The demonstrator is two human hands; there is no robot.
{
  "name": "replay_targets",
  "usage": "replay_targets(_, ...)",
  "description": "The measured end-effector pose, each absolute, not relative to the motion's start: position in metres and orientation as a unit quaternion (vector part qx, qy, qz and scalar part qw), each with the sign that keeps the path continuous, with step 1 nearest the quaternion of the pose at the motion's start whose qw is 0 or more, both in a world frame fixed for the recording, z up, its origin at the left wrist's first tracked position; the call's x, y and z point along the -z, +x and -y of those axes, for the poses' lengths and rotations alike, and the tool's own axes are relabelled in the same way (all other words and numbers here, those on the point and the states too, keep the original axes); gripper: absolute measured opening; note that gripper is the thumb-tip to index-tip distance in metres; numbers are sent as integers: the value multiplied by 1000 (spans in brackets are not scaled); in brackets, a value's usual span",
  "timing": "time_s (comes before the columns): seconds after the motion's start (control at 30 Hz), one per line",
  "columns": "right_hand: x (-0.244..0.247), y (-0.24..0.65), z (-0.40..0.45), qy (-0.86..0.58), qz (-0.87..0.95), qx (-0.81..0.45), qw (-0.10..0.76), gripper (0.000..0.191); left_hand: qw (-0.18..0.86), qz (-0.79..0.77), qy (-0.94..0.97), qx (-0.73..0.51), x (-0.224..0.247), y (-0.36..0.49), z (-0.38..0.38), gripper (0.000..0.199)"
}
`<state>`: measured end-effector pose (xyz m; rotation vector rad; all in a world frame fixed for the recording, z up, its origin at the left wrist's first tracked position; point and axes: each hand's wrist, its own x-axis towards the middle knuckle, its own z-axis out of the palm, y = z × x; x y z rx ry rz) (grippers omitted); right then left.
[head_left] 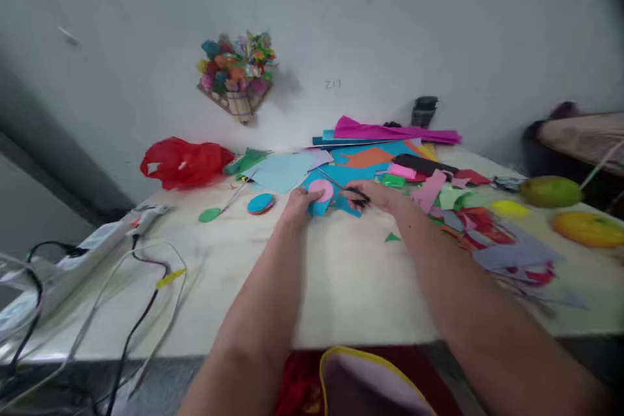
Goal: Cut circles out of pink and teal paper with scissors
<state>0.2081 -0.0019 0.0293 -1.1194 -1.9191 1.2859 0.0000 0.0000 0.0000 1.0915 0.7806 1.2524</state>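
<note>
My left hand (301, 200) pinches a pink paper circle (322, 191) laid against a blue sheet (318, 208). In my right hand (373, 194) is a pair of scissors (359, 196) with black handles; its blades point up and left over the blue sheet. Whether the blades are apart I cannot tell. A stack of round cut-outs (260, 203), blue on top, lies left of my left hand. Farther left is a green circle (209, 214). A small green scrap (392, 237) sits below my right wrist.
Coloured scraps (507, 244) spread at the right, near two fruits (550, 191). A red plastic bag (185, 162) sits at the back left. Cables and a power strip (97, 240) run along the left edge. A dark phone-like slab (424, 164) and a dark cup (424, 112) stand behind.
</note>
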Motion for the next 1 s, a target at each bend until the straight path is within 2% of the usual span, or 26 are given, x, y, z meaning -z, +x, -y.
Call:
replay_targets(0.17, -36, 205, 9, -420, 719, -484, 269, 31, 607, -345, 473, -537, 0, 0, 0, 40)
replay_targets(0.6, -32, 200, 4, -426, 700, -506, 269, 27, 623, -323, 457, -547, 1, -2, -1, 42)
replay_targets(1.0, -33, 199, 5, -430, 703, -501, 265, 36, 622, -330, 455, -545, 0, -2, 0, 41)
